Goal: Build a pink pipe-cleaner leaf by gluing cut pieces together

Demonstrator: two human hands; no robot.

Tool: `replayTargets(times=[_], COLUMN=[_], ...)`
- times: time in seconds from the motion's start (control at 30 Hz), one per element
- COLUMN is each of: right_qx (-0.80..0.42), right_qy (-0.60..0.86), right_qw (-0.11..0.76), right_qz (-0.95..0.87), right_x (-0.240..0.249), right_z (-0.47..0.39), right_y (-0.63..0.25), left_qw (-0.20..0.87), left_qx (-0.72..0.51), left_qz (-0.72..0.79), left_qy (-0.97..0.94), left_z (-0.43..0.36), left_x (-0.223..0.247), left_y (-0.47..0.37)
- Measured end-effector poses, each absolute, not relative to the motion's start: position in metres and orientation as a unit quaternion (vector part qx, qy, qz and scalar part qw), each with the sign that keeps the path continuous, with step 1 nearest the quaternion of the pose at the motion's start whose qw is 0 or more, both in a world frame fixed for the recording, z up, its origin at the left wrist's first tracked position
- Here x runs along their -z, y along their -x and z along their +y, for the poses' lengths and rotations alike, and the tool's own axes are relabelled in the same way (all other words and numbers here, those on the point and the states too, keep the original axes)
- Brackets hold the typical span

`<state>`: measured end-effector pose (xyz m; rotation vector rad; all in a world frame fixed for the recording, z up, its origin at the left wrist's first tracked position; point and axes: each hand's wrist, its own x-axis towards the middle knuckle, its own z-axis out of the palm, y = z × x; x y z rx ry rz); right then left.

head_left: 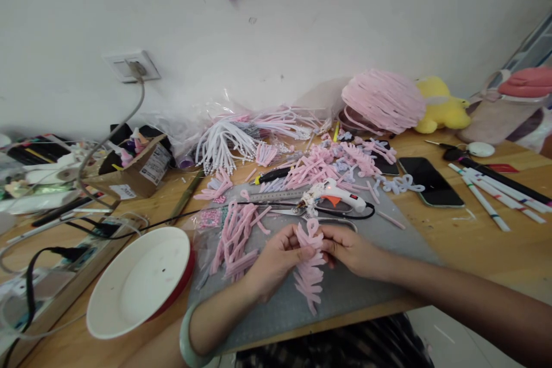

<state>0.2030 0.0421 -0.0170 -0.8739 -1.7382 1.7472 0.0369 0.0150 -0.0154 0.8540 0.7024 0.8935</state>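
Note:
A pink fuzzy piece (309, 276), shaped like a feather with a small loop at its top, hangs between my hands over the grey mat (366, 293). My left hand (282, 250) pinches its upper left side, thumb in front. On the upper right side, the fingers of my right hand (340, 246) are closed on the same piece. Just beyond the hands rests a white glue gun (345, 196) with an orange trigger. Pink fuzzy strips (237, 236) lie on the mat to the left, and a heap of pink pieces (313, 164) is farther back.
A white bowl (138, 282) stands at the left, near a power strip (86, 264) with cables. A black cable crosses the mat. At the right lie a phone (431, 181) and several pens (487, 201). Behind are white stems (226, 141), a pink bundle (383, 100) and an open box (142, 169).

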Motion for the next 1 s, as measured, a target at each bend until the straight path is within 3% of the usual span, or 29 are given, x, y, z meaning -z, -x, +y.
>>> replayTargets(times=[0.23,1.0], right_qx=[-0.663,-0.643], right_qy=[0.362,0.394], right_qw=[0.333,0.256], right_qz=[-0.564,-0.605], right_x=[0.016,0.0189], right_z=[0.045,0.0468], right_y=[-0.2043,-0.2048], left_qw=[0.717,0.637], left_qx=[-0.472,-0.43], left_qz=[0.393,0.458], left_qy=[-0.33,-0.447], left_z=[0.0185,0.0176], left_x=[0.0103,0.0114], left_y=[-0.0363,-0.0364])
